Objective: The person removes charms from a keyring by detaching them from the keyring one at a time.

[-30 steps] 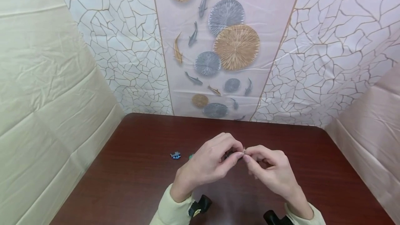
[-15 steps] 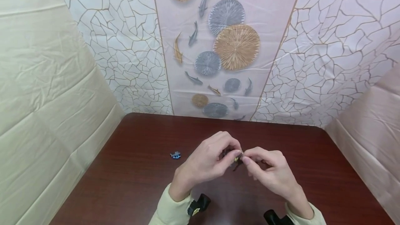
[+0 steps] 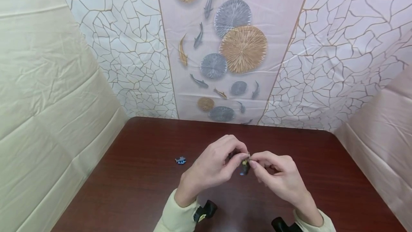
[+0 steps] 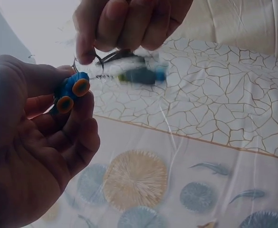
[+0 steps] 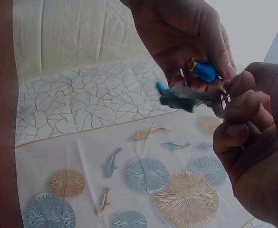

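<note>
My left hand (image 3: 214,164) pinches a small blue figurine (image 4: 72,92) with two orange round parts, seen best in the left wrist view. Opposite it, my right hand (image 3: 280,174) pinches a thin metal key ring (image 4: 100,59) between thumb and fingertips. The fingertips of both hands nearly meet at the ring. Below the ring, between the hands, hangs a dark charm (image 3: 245,167) with yellow and blue parts; it is blurred in both wrist views. How the blue figurine joins the ring is hidden by my fingers.
A small blue-grey fish-shaped piece (image 3: 181,160) lies on the dark red-brown table (image 3: 138,189), left of my hands. Patterned cloth (image 3: 238,92) hangs behind the table, and plain pale cloth (image 3: 58,99) flanks its left side.
The dark charm has swung down into view below the ring. The ring and left fingertips have shifted slightly left. A green bit beside the left hand is no longer visible.
</note>
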The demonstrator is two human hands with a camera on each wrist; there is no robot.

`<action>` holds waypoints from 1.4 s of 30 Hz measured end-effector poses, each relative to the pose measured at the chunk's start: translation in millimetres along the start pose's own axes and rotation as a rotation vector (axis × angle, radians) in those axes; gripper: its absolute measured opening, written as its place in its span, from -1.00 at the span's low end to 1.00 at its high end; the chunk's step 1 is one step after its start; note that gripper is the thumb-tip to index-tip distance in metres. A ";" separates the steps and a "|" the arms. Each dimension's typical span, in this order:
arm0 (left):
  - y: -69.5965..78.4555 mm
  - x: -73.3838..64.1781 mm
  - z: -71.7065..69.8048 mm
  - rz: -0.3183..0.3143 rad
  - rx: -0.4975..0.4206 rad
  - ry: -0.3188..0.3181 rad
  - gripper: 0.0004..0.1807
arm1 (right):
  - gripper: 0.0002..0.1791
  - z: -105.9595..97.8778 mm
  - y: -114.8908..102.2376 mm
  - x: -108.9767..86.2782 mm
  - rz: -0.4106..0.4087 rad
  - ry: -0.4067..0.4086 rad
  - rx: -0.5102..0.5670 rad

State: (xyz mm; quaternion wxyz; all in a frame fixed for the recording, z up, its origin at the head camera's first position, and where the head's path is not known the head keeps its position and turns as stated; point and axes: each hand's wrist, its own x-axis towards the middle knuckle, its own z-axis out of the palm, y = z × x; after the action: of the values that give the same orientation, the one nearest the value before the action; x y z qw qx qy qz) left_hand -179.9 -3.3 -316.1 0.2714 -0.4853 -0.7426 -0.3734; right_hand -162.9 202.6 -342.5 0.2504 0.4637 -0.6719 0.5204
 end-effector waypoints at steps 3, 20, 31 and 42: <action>-1.4 -0.2 0.3 -0.003 -0.015 -0.002 -0.96 | -0.70 -0.6 0.1 -0.2 0.020 -0.019 0.012; -2.0 -1.0 -0.6 -0.012 -0.025 -0.007 -0.98 | -0.70 -0.7 1.1 -0.4 0.013 -0.029 0.008; -0.7 -0.2 -0.6 0.004 -0.016 -0.012 -0.97 | -0.74 2.1 -0.5 -0.4 0.041 0.022 0.001; -3.8 -0.9 -3.5 -0.022 -0.033 0.000 -0.98 | -0.77 1.8 -0.5 0.8 -0.012 0.007 0.023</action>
State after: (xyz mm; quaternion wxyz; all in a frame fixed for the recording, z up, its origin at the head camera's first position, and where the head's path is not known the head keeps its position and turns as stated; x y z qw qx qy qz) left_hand -182.9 -7.6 -315.8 0.2593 -0.4813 -0.7417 -0.3886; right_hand -162.6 200.6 -342.2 0.2505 0.4688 -0.6621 0.5283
